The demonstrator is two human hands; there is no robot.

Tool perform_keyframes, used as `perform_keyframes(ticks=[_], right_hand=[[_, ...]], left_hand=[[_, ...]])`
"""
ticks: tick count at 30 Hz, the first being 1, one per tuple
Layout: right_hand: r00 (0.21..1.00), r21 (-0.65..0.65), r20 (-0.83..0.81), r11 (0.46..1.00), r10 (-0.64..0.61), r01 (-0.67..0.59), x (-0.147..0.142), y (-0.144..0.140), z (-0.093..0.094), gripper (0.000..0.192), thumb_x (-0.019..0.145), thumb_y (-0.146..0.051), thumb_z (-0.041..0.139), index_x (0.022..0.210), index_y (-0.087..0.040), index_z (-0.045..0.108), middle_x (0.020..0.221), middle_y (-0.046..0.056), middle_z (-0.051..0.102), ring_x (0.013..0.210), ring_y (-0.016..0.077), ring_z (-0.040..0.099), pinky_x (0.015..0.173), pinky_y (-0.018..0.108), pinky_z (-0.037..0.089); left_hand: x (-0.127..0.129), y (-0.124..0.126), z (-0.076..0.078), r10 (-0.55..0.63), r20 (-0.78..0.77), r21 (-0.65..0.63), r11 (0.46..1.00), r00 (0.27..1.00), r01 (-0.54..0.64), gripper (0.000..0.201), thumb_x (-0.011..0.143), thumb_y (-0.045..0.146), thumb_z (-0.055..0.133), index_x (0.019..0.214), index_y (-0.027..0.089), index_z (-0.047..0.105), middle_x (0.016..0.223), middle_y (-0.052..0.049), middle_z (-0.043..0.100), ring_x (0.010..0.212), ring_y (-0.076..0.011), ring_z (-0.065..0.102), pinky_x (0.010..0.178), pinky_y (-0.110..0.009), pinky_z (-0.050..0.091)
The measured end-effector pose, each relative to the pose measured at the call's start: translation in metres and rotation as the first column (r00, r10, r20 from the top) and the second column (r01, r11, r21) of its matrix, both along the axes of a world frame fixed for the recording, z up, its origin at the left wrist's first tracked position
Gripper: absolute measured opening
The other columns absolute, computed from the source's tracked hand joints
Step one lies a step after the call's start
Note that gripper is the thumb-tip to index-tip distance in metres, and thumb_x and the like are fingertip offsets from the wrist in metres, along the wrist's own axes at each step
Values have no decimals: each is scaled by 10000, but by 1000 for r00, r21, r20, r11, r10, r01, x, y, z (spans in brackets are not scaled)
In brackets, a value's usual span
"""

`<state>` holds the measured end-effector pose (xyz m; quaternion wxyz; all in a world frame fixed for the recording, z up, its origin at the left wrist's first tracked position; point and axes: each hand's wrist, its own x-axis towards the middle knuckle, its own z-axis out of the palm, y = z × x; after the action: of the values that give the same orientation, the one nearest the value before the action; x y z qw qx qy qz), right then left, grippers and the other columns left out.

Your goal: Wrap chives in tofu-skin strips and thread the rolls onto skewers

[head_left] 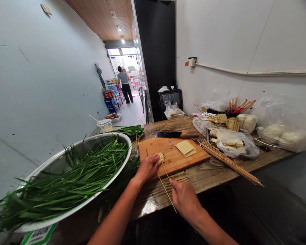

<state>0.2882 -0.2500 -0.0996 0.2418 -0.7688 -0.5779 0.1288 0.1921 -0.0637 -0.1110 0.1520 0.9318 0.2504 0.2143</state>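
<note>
My left hand [147, 167] presses down on a small stack of pale tofu pieces [161, 157] at the near left edge of a wooden cutting board [173, 153]. My right hand [184, 199] pinches thin bamboo skewers [165, 185] whose tips reach the tofu pieces. A few flat tofu squares [185, 148] lie in the middle of the board. A cleaver [172, 134] rests at the board's far edge.
A big metal basin [60, 163] of green chives [73, 177] stands at the left. A bundle of loose skewers [229, 161], bags of tofu [234, 141] and skewered pieces [225, 120] lie at the right. Two people [124, 86] stand far down the aisle.
</note>
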Motion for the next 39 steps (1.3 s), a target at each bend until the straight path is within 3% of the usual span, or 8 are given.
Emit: perform_keyframes(ticks=[18,23,32,39], right_hand=[[999,-9,-21,999,32,-32,6,7,5,366,802,-95,364,1034,-134,644,913,106,696,868,193,644,751,236,434],[1000,-34,9,999,22,-21,6,10,9,328,801,-85,366,921,-141,667,849,99,702,805,188,652,696,230,427],[998,-46,50,998,34,-32,6,16,8,318,795,-80,373,910,-148,662,842,100,700,793,193,651,662,237,414],[998,-47,46,998,48,-46,7,19,8,318,804,-80,362,906,-142,657,854,102,696,801,195,647,663,241,403]], left_hand=[[1,-1,3,5,-6,-21,1000,1000,-5,331,816,266,505,1115,180,615,1196,-78,582,1137,-193,522,1005,-345,400],[1,-1,4,-1,-5,-15,1000,1000,1,325,813,251,499,1116,229,613,1196,-41,585,1135,-182,524,1000,-353,409],[-1,2,2,-13,5,-21,1000,1000,13,326,808,256,505,1116,243,612,1201,-26,584,1135,-180,524,997,-343,413],[0,1,3,14,-6,-32,999,1000,-14,334,801,254,514,1110,186,619,1196,-72,583,1133,-189,526,1002,-341,405]])
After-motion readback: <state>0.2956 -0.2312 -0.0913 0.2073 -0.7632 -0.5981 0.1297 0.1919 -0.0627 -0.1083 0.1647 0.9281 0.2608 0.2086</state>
